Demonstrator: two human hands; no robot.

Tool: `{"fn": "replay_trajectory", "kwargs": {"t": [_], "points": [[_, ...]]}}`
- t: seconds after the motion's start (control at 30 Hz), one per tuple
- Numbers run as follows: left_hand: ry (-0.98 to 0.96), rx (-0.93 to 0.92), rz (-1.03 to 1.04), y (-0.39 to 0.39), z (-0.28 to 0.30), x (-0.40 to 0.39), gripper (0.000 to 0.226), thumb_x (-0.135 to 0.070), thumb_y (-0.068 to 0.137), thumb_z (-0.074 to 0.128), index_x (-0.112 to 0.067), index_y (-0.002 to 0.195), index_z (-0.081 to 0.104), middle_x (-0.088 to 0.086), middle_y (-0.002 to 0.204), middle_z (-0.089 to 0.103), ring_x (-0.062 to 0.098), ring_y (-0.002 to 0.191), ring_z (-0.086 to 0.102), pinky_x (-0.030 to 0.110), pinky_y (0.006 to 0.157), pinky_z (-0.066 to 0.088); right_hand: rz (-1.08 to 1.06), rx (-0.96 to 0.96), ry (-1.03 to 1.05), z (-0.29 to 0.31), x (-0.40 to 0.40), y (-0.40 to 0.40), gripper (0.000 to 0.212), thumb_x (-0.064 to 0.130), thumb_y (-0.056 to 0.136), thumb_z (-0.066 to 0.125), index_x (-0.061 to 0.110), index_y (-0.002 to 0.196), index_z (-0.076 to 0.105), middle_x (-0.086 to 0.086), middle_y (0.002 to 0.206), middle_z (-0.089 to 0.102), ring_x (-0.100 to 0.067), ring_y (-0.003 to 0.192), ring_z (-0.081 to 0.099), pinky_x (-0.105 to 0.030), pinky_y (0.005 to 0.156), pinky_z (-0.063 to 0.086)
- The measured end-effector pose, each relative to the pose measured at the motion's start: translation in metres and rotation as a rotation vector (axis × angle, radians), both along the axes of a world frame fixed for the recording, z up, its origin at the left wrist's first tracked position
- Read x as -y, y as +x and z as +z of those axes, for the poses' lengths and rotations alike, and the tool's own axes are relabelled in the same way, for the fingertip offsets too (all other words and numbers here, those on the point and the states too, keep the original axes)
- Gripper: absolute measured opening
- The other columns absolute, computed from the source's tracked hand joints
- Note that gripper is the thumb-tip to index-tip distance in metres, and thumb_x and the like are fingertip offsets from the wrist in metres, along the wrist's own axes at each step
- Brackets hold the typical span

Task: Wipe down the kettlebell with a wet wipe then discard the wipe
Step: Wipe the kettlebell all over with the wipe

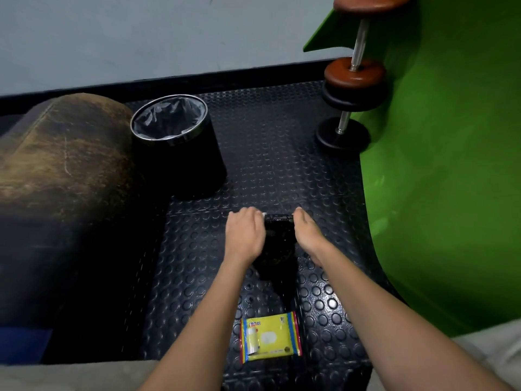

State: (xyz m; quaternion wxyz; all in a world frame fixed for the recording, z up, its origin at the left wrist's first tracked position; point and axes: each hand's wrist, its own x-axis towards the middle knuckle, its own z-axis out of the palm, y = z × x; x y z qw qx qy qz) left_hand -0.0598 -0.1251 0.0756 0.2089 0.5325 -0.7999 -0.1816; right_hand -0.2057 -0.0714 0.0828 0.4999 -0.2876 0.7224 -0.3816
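Head view: kettlebell [277,244] stands upright on the studded floor mat [282,153], handle on top, its bar running left to right. Left hand [244,231] curls over the handle's left end; a white sliver, apparently the wet wipe [264,215], shows at its fingers. Right hand [307,231] touches the handle's right end; grip there cannot be told. Wipe packet [270,337] lies nearer the person; bin [174,136] far left.
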Motion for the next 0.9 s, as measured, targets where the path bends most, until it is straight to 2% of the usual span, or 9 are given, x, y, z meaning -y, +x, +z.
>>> {"fn": "replay_trajectory", "kwargs": {"t": [0.07, 0.17, 0.33, 0.4, 0.53, 0.67, 0.73, 0.83, 0.9], "points": [[-0.007, -0.018, -0.008, 0.005, -0.007, -0.001, 0.038, -0.024, 0.108, 0.029, -0.015, 0.078, 0.052, -0.006, 0.083, 0.057, 0.019, 0.087, 0.051, 0.041, 0.104, 0.031, 0.012, 0.007, 0.013, 0.004, -0.001, 0.001, 0.056, 0.046, 0.107, 0.020, 0.023, 0.159, 0.019, 0.003, 0.165, 0.020, -0.018, 0.151, 0.020, -0.035, 0.119, 0.017], [0.103, -0.223, 0.186, 0.019, -0.011, -0.005, 0.041, -0.027, 0.109, 0.025, -0.012, 0.083, 0.052, -0.001, 0.087, 0.054, 0.020, 0.088, 0.047, 0.037, 0.085, 0.036, 0.047, 0.010, 0.058, 0.008, -0.003, 0.003, 0.058, 0.050, 0.107, 0.017, 0.026, 0.159, 0.014, 0.004, 0.165, 0.017, -0.021, 0.151, 0.017, -0.039, 0.120, 0.016], [0.624, -0.664, 0.486, 0.024, -0.023, -0.005, 0.041, -0.041, 0.100, 0.025, -0.019, 0.098, 0.059, -0.001, 0.104, 0.060, 0.019, 0.101, 0.055, 0.040, 0.096, 0.044, 0.046, 0.001, 0.065, 0.004, -0.007, 0.002, 0.058, 0.048, 0.107, 0.016, 0.024, 0.160, 0.012, 0.004, 0.166, 0.014, -0.020, 0.152, 0.014, -0.039, 0.121, 0.015], [0.700, -0.702, 0.507, 0.027, -0.035, 0.005, 0.044, -0.044, 0.094, 0.027, -0.020, 0.104, 0.063, 0.008, 0.115, 0.066, 0.021, 0.101, 0.059, 0.042, 0.095, 0.048, 0.037, -0.001, 0.059, 0.002, -0.007, 0.000, 0.058, 0.049, 0.107, 0.016, 0.024, 0.160, 0.012, 0.004, 0.166, 0.013, -0.020, 0.152, 0.014, -0.039, 0.121, 0.014], [0.434, -0.332, 0.328, 0.015, -0.021, 0.008, 0.034, -0.026, 0.103, 0.026, -0.013, 0.090, 0.056, 0.004, 0.104, 0.058, 0.020, 0.096, 0.049, 0.037, 0.086, 0.035, 0.033, -0.022, 0.074, 0.002, -0.003, -0.002, 0.058, 0.048, 0.107, 0.014, 0.022, 0.159, 0.015, 0.001, 0.166, 0.015, -0.021, 0.152, 0.015, -0.040, 0.121, 0.015], [0.065, 0.012, 0.026, 0.016, -0.008, -0.003, 0.034, -0.025, 0.107, 0.023, -0.018, 0.084, 0.047, -0.007, 0.091, 0.050, 0.013, 0.091, 0.039, 0.041, 0.105, 0.030, 0.087, -0.329, -0.002, 0.007, 0.005, 0.000, 0.053, 0.039, 0.109, 0.015, 0.018, 0.136, 0.055, -0.010, 0.149, 0.041, -0.023, 0.126, 0.045, -0.032, 0.100, 0.033], [0.013, -0.015, -0.037, 0.020, -0.009, -0.007, 0.040, -0.031, 0.106, 0.018, -0.017, 0.088, 0.051, -0.008, 0.092, 0.053, 0.013, 0.091, 0.041, 0.038, 0.102, 0.032, 0.111, -0.394, -0.079, 0.005, 0.007, 0.005, 0.051, 0.036, 0.109, 0.019, 0.016, 0.121, 0.064, -0.007, 0.134, 0.054, -0.018, 0.111, 0.049, -0.028, 0.089, 0.033], [0.084, -0.246, 0.057, 0.028, -0.013, -0.014, 0.042, -0.033, 0.107, 0.020, -0.018, 0.086, 0.053, -0.005, 0.091, 0.054, 0.017, 0.091, 0.047, 0.033, 0.087, 0.036, 0.114, -0.331, -0.101, 0.003, 0.006, 0.011, 0.050, 0.042, 0.108, 0.023, 0.016, 0.128, 0.061, -0.002, 0.136, 0.056, -0.020, 0.126, 0.049, -0.030, 0.096, 0.034], [0.299, -0.433, 0.237, 0.034, -0.020, -0.014, 0.033, -0.030, 0.105, 0.026, -0.024, 0.081, 0.048, -0.004, 0.093, 0.053, 0.019, 0.093, 0.050, 0.035, 0.085, 0.039, 0.125, -0.277, -0.099, 0.005, 0.004, 0.010, 0.051, 0.045, 0.108, 0.025, 0.017, 0.140, 0.052, 0.000, 0.147, 0.048, -0.019, 0.136, 0.042, -0.030, 0.103, 0.030]]}}
